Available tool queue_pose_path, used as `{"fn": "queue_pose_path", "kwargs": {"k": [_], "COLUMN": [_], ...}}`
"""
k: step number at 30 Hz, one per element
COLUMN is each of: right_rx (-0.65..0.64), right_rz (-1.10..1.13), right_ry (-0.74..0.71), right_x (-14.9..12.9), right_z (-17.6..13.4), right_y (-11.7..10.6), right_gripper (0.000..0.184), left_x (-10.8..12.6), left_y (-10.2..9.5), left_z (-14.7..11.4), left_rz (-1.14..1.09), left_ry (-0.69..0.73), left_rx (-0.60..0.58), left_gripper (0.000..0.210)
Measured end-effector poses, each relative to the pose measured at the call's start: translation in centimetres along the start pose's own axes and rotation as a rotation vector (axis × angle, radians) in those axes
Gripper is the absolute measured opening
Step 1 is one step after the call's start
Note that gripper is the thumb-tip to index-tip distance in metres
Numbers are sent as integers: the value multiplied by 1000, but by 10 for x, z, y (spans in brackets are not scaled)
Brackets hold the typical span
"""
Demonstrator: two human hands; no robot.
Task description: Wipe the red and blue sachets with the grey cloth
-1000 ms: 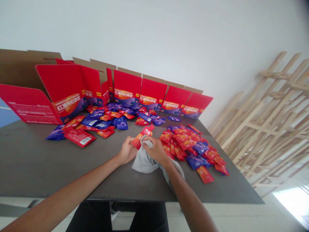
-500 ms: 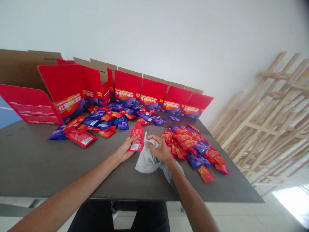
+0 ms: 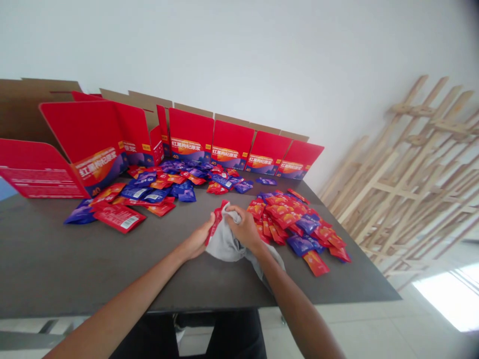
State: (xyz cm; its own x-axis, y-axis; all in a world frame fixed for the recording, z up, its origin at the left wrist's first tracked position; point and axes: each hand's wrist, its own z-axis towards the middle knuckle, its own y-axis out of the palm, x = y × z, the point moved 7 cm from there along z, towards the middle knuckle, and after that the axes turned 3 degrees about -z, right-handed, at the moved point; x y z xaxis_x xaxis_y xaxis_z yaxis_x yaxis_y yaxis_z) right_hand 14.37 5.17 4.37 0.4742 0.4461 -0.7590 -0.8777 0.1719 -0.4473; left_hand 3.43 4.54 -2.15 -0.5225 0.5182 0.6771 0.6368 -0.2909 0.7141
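Note:
Over the middle of the table, my left hand (image 3: 199,240) is closed on the edge of a red pouch (image 3: 216,223), which is tilted. A grey cloth (image 3: 226,243) covers much of the pouch's right side. My right hand (image 3: 244,228) is closed on that cloth, bunched between thumb and fingers, and presses it against the pouch near its top. The rest of the cloth hangs down under my right wrist onto the table. To the right of my right hand lies a pile of red and purple pouches (image 3: 280,209).
More red and purple pouches (image 3: 164,180) are heaped at the back left of the dark table (image 3: 112,269). Open red cartons (image 3: 190,129) stand in a row along the back, a larger one (image 3: 41,167) at the left. Wooden frames (image 3: 404,184) lean on the wall at right.
The cloth has come over the pouch, which lay uncovered before. My right hand has closed in on my left, and the pouch has turned and tilted. The view has shifted slightly.

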Motion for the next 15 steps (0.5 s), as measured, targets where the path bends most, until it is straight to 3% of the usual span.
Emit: {"fn": "queue_pose_path", "kwargs": {"k": [2, 4, 10, 12, 15], "right_rx": [107, 62, -485, -433, -134], "right_rz": [-15, -10, 34, 23, 6], "right_ry": [57, 47, -176, -153, -48], "right_x": [6, 4, -23, -22, -11], "right_z": [2, 1, -18, -16, -5], "right_y": [-9, -7, 36, 35, 15], "right_gripper": [19, 19, 15, 16, 17], "left_x": [-2, -1, 12, 12, 8], "left_y": [1, 1, -9, -9, -6], "left_z": [0, 1, 4, 4, 3], "left_rz": [22, 17, -18, -19, -22], "left_ry": [-15, -16, 69, 57, 26], "left_rx": [-24, -43, 28, 42, 39], "left_gripper": [49, 49, 45, 42, 37]}}
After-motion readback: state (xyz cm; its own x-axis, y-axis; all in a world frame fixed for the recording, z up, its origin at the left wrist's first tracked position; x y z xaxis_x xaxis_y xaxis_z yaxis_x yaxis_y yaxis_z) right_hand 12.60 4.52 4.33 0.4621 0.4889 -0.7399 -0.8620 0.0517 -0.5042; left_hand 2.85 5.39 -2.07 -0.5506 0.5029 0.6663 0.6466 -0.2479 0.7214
